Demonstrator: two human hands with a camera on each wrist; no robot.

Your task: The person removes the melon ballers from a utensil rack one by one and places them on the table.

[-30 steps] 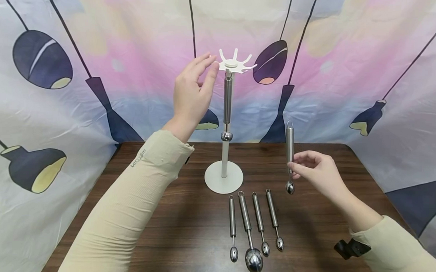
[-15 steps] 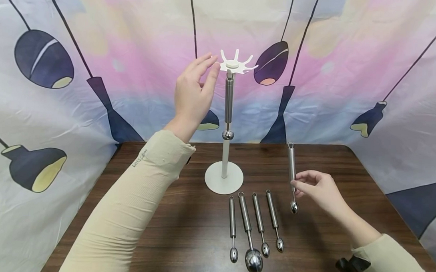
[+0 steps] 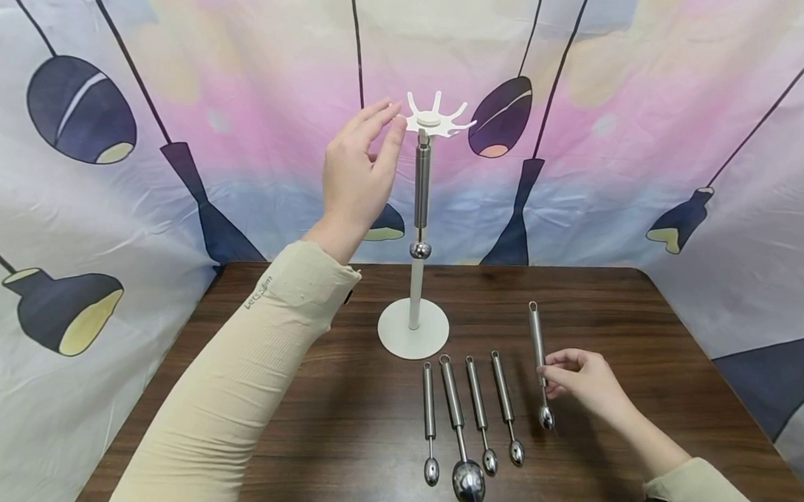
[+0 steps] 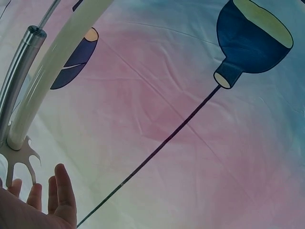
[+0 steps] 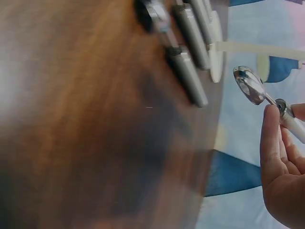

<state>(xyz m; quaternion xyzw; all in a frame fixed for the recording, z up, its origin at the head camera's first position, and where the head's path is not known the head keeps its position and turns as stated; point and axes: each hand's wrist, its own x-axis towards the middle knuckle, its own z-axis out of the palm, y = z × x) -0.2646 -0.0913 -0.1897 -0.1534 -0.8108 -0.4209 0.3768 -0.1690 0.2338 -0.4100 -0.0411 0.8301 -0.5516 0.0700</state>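
Note:
At the upper left of centre in the head view, my left hand point(image 3: 358, 175) holds the edge of a white rack point(image 3: 428, 120) with finger-like prongs, thumb and fingertips at its left prongs. A steel melon baller point(image 3: 422, 185) hangs from the rack, bowl down, in front of the post. To the right, my right hand point(image 3: 586, 383) pinches another melon baller point(image 3: 537, 337) low on its handle, its small bowl point(image 5: 249, 85) toward the person. The right wrist view shows thumb and fingers around its neck end.
Several melon ballers point(image 3: 476, 401) lie side by side on the dark wooden table point(image 3: 316, 425), in front of the rack's round white base point(image 3: 399, 339). One has a bigger bowl point(image 3: 468, 482). A printed cloth point(image 3: 261, 91) hangs behind the table.
My right hand has come down and toward the person with its melon baller, near the tabletop to the right of the lying ones. The left hand has stayed at the rack.

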